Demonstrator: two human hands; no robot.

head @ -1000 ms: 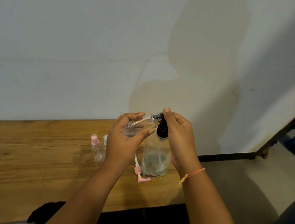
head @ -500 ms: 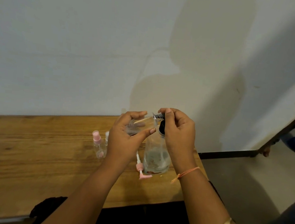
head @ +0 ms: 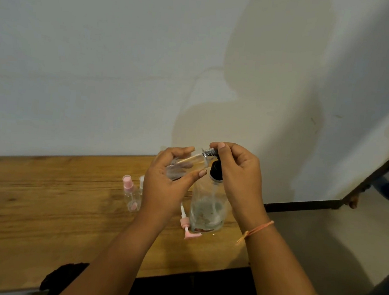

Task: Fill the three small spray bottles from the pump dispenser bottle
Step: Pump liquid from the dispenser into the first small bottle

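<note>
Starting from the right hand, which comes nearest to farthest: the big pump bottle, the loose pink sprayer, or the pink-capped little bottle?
1. Pump bottle, under the right hand.
2. Loose pink sprayer, lying left of it.
3. Pink-capped bottle, far left.

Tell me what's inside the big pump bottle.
The pump bottle holds a low layer of liquid at the bottom, with a dip tube running down into it. The right hand covers its upper right side.

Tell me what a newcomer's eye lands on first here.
Two hands meet mid-frame: the left hand holds a small clear bottle tilted at the pump spout, which the right hand grips atop the dispenser bottle. A loose pink sprayer lies on the wooden table beside it.
</note>
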